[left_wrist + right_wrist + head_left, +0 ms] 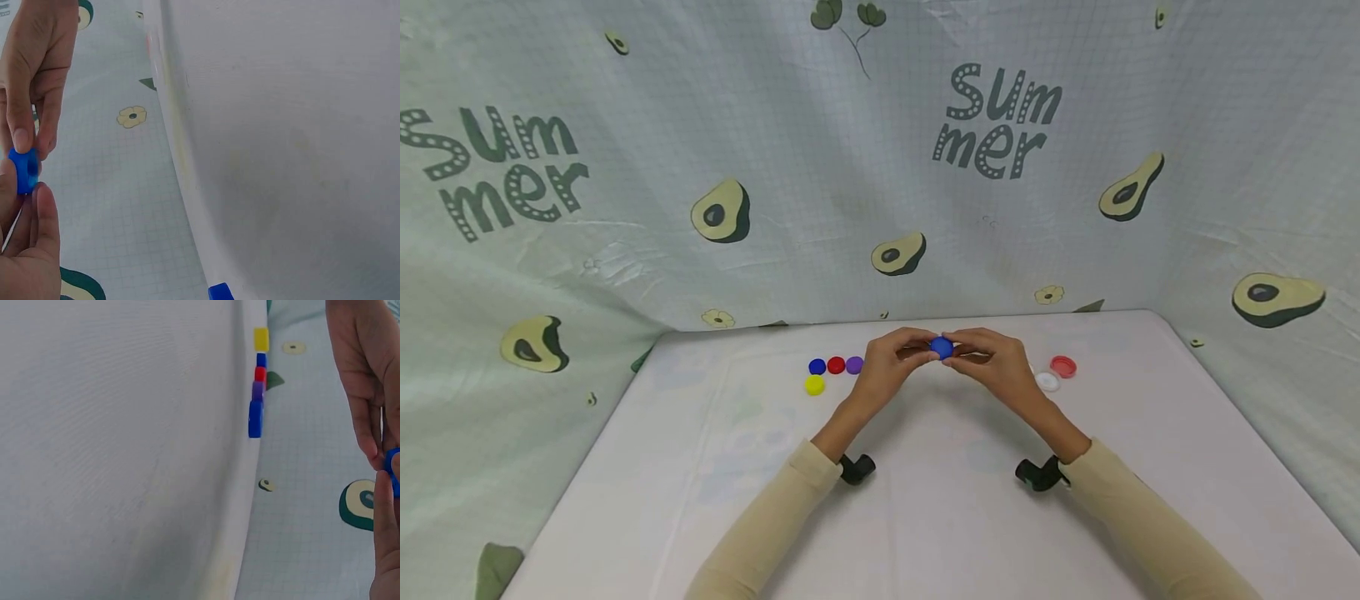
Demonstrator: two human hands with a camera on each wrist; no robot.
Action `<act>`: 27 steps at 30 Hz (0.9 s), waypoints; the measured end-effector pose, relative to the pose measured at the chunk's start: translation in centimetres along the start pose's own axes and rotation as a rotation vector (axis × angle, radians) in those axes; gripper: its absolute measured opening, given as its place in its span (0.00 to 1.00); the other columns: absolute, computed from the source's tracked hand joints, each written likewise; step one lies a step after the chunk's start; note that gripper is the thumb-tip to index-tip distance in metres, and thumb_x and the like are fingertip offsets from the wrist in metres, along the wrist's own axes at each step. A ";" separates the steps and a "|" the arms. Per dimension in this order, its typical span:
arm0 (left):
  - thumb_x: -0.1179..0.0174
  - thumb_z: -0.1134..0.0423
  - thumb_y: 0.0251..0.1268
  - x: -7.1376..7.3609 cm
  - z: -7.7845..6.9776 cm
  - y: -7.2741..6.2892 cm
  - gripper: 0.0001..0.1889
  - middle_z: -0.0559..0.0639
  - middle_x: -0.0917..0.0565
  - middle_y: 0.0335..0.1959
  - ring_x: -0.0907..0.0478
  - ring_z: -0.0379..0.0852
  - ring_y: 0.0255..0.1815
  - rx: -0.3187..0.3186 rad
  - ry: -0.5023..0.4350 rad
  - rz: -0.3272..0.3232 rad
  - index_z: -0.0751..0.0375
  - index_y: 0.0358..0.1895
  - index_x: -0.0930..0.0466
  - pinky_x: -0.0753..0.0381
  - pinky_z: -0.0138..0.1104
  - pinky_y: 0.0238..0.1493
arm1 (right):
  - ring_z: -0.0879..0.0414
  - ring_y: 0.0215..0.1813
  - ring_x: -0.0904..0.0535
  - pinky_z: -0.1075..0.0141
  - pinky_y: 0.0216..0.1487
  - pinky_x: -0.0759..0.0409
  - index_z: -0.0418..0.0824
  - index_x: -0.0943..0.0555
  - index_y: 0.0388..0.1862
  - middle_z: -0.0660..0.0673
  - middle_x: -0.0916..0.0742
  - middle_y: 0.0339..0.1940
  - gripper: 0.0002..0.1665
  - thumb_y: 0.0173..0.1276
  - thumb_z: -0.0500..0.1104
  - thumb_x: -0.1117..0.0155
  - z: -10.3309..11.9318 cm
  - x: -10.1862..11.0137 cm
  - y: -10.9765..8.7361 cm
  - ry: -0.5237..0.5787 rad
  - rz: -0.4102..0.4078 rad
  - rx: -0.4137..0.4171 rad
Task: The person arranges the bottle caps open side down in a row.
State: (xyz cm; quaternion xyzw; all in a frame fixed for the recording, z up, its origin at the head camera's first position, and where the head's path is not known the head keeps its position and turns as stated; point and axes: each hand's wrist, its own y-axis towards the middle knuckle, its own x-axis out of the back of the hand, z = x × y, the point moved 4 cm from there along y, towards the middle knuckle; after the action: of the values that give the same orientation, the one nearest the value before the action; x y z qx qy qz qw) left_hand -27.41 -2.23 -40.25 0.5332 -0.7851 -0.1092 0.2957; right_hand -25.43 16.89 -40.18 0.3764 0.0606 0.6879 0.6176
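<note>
A: Straight to the middle, to a round blue plastic-looking cap (942, 347), lifted clear of the white cloth-covered worktop (940, 517)!

B: Nearer to which hand?

A: To neither! Pinched at nine o'clock by the left hand (887, 358), at three o'clock by the right hand (1000, 354), with thumbs and fingers of both clamped on the rim.

B: And lying which way?

A: Standing on edge, round face turned toward the head view. Too squat for a clear long axis; facing across the line from hand to hand, by the look of things.

B: And from the left wrist?

A: Caught side-on there, with right fingers at twelve o'clock, left fingers at six, and a darker hollow facing three. Impossible to tell how deep.

B: Anything else out there?

A: Glancing toward nine o'clock, spotting a close row of round plastic-looking pieces: dark blue disc (817, 367), red disc (836, 365), purple disc (854, 365), with a yellow disc (815, 384) a shade nearer eight. Swinging just past three, finding a round red rimmed piece (1063, 367) and, closer to the right hand, a round white rimmed piece (1047, 381)!
</note>
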 end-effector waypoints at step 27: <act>0.32 0.68 0.65 5.6 1.2 -3.3 0.15 0.57 0.13 0.49 0.14 0.53 0.49 0.121 0.118 0.007 0.65 0.54 0.18 0.14 0.36 0.52 | 0.52 0.44 0.11 0.67 0.46 0.13 0.36 0.14 0.55 0.41 0.10 0.48 0.21 0.63 0.37 0.24 0.5 -6.7 2.2 0.035 0.160 -0.112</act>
State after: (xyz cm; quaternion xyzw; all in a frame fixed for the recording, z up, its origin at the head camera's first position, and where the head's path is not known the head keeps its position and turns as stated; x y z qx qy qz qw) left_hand -26.96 -8.79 -40.90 0.5527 -0.7735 -0.0290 0.3090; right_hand -27.21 10.17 -41.61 0.3326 0.0026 0.7438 0.5797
